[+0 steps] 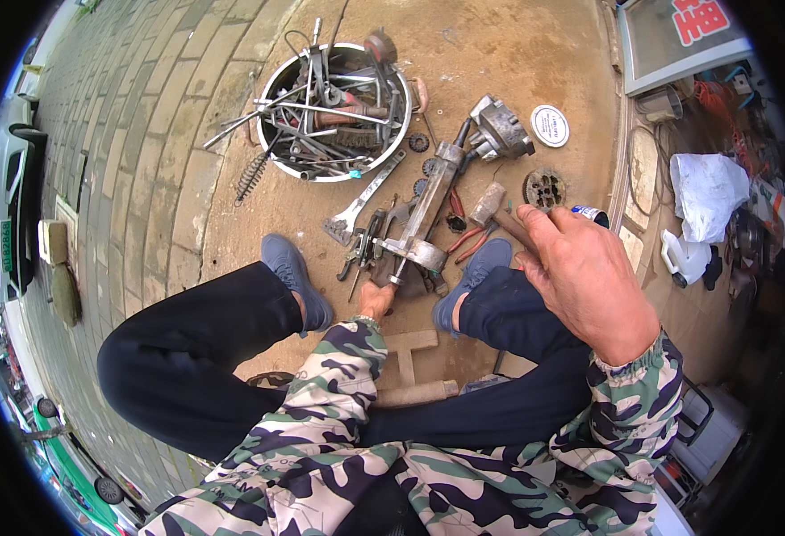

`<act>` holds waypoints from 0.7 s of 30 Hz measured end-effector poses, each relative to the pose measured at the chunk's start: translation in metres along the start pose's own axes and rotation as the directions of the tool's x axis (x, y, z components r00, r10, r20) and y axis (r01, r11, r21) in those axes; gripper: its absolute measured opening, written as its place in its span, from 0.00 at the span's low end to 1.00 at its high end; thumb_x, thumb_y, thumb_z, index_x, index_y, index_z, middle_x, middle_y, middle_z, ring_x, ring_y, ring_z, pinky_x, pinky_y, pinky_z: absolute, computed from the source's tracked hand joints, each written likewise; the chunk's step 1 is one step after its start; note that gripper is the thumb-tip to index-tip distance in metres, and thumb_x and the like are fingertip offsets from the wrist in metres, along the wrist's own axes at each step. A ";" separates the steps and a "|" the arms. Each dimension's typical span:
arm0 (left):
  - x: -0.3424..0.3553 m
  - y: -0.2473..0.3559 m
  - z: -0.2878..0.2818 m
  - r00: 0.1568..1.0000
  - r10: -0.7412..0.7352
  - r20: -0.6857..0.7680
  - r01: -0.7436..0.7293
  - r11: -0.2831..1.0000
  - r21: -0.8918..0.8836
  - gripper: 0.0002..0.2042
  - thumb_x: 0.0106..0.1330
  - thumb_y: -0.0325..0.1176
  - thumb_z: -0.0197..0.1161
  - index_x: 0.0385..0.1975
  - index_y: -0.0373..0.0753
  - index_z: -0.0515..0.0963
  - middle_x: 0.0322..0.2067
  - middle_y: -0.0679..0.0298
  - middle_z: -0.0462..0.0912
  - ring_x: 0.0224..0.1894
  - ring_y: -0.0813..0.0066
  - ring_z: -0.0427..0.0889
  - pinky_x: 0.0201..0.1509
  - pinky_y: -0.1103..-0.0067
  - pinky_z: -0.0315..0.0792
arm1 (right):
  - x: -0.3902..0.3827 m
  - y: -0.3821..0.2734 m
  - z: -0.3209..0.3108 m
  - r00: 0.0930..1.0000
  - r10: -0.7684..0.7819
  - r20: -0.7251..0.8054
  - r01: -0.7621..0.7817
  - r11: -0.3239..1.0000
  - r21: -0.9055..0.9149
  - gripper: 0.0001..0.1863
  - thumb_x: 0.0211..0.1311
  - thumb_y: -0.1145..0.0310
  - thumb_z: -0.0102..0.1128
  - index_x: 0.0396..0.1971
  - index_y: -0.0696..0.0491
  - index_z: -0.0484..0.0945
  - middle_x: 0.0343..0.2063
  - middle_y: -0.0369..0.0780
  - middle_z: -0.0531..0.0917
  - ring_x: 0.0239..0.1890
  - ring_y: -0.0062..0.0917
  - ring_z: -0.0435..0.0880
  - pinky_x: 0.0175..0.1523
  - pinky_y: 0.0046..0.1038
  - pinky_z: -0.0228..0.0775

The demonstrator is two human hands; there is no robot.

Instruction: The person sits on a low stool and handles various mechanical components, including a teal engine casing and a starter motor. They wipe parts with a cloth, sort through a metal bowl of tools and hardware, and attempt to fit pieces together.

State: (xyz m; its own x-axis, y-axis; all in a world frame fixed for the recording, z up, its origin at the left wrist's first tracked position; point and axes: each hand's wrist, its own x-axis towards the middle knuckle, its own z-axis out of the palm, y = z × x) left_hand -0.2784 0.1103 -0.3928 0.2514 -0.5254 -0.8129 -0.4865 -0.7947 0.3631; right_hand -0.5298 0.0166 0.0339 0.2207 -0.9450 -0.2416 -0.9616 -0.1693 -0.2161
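My right hand [593,281] is wrapped round the wooden handle of a hammer [488,204], held up with its worn head pointing forward and left. Between my feet, my left hand [375,300] closes on the near end of a slim metal rod [398,271]. That rod meets the round metal end of a long greasy metal assembly [434,192]; whether the two are joined I cannot tell. The hammer head is apart from the assembly. Pliers with red handles [471,243] lie between the assembly and my right shoe, and other hand tools [363,243] lie at its left.
A round tub [272,161] heaped with tools and rods stands ahead. Nearby lie an adjustable wrench [370,198], a coil spring [250,177], a cast metal housing [500,129], a white disc [550,126] and a perforated round part [544,189]. A doorway with clutter borders the right; parked vehicles stand far left.
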 end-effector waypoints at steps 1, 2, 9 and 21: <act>-0.005 0.006 0.006 0.989 0.048 -0.138 -0.040 0.997 0.066 0.24 0.59 0.44 0.70 0.36 0.21 0.82 0.35 0.47 0.87 0.38 0.58 0.89 0.44 0.66 0.81 | -0.005 0.000 -0.001 1.000 0.004 -0.005 -0.004 1.000 0.000 0.18 0.58 0.71 0.69 0.47 0.58 0.77 0.33 0.48 0.81 0.39 0.47 0.84 0.43 0.44 0.76; -0.017 0.017 0.000 0.997 -0.010 -0.082 0.002 0.995 -0.096 0.22 0.57 0.39 0.69 0.39 0.20 0.82 0.37 0.48 0.87 0.42 0.53 0.87 0.47 0.66 0.78 | -0.010 0.001 -0.002 1.000 0.008 -0.009 -0.008 1.000 -0.002 0.18 0.58 0.71 0.69 0.47 0.58 0.77 0.34 0.48 0.81 0.39 0.47 0.84 0.43 0.44 0.76; -0.015 0.030 -0.054 0.921 -0.003 0.391 0.108 0.963 -0.247 0.31 0.48 0.40 0.79 0.46 0.18 0.81 0.43 0.47 0.87 0.41 0.58 0.86 0.43 0.67 0.80 | -0.035 0.011 -0.012 0.997 0.019 -0.069 -0.020 1.000 -0.017 0.14 0.59 0.70 0.69 0.41 0.59 0.75 0.32 0.50 0.81 0.39 0.49 0.84 0.43 0.46 0.76; -0.174 0.190 -0.268 0.684 0.613 0.396 -0.569 0.788 -0.237 0.22 0.54 0.27 0.71 0.51 0.31 0.81 0.44 0.55 0.88 0.41 0.66 0.87 0.52 0.74 0.80 | 0.013 0.001 -0.002 0.976 -0.052 -0.211 0.118 0.943 0.312 0.30 0.71 0.55 0.61 0.63 0.61 0.71 0.45 0.51 0.84 0.48 0.41 0.85 0.50 0.39 0.77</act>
State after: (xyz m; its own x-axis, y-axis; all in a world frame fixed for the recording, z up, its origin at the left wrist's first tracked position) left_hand -0.1909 -0.0308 -0.0600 -0.4576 -0.7258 -0.5136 -0.3277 -0.3993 0.8563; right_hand -0.5283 0.0038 0.0328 0.2313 -0.9726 -0.0248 -0.8297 -0.1839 -0.5271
